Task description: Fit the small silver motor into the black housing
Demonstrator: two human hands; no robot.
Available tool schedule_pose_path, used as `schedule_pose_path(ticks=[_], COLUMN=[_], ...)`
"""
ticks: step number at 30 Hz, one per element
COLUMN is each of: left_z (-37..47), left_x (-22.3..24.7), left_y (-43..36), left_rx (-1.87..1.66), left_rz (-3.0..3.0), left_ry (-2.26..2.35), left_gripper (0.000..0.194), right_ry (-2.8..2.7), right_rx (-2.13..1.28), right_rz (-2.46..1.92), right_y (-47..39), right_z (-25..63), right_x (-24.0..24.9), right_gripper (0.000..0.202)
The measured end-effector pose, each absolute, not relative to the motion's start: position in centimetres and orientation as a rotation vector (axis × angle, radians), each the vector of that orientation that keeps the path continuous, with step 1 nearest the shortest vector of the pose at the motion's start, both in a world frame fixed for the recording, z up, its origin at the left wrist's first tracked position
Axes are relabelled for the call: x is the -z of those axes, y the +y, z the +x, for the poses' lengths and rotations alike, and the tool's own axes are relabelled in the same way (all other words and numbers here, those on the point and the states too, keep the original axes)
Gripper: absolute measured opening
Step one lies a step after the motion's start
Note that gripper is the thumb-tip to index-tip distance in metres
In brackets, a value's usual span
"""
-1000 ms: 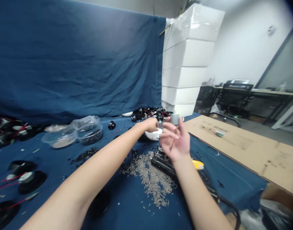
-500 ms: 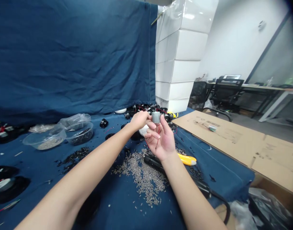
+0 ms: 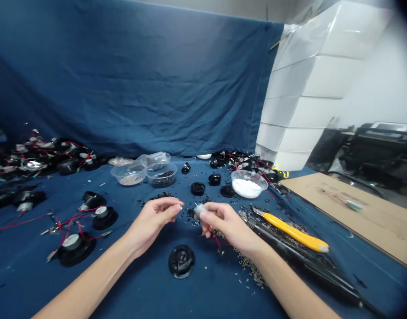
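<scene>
Hands: your right hand (image 3: 223, 221) pinches a small grey motor (image 3: 199, 209) between thumb and fingertips, low over the blue cloth (image 3: 150, 288). Your left hand (image 3: 153, 220) sits just beside it, fingers loosely curled with the tips pointing at the motor; it grasps nothing that you can make out, and whether a fingertip touches the motor cannot be told.

Motor: it sits at the tip of your right fingers, between the two hands. Thin red wires (image 3: 217, 241) hang below your right palm.

Below the hands: a round black disc part (image 3: 181, 261) lies flat on the cloth, just under and between your wrists.

Right of you: a yellow-handled tool (image 3: 291, 233) lies slantwise near your right forearm, beside a long black tool (image 3: 310, 266). A scatter of small grey bits (image 3: 248, 266) lies under that forearm.

Ahead: a clear bowl of white pellets (image 3: 248, 183) stands beyond your right hand. Two smaller clear tubs (image 3: 146, 173) stand further left, one with pale contents, one with dark. Several black round caps (image 3: 197, 188) lie between the tubs and the bowl.

Left of you: black speaker-like parts with red leads (image 3: 73, 243) are spread over the cloth, with more heaped at the far left edge.

Far right: a sheet of brown cardboard (image 3: 356, 217) lies beside the cloth.
</scene>
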State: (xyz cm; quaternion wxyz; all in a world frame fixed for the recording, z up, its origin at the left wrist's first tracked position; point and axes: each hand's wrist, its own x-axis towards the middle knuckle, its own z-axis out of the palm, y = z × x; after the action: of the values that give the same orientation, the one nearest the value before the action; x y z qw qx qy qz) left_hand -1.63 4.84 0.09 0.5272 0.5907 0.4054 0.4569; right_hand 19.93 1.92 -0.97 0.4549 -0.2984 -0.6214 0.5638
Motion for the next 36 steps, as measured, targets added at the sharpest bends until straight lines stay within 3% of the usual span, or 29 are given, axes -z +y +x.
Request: schedule_pose_path(ticks=[15, 36], left_z=[-1.02, -1.13], left_x=[-0.18, 0.17], left_y=[4.52, 4.70], left_rx=[-1.018, -0.986], left_rz=[1.588, 1.714], left_ry=[0.873, 0.957], left_gripper=[0.012, 0.010], right_ry=[-1.726, -1.762], right_rx=[-1.401, -1.319], right_rz=[-0.793, -0.807], right_y=[1.73, 1.63], right_z=[19.00, 19.36], right_x=[1.92, 2.13], right_gripper=[0.035, 0.032])
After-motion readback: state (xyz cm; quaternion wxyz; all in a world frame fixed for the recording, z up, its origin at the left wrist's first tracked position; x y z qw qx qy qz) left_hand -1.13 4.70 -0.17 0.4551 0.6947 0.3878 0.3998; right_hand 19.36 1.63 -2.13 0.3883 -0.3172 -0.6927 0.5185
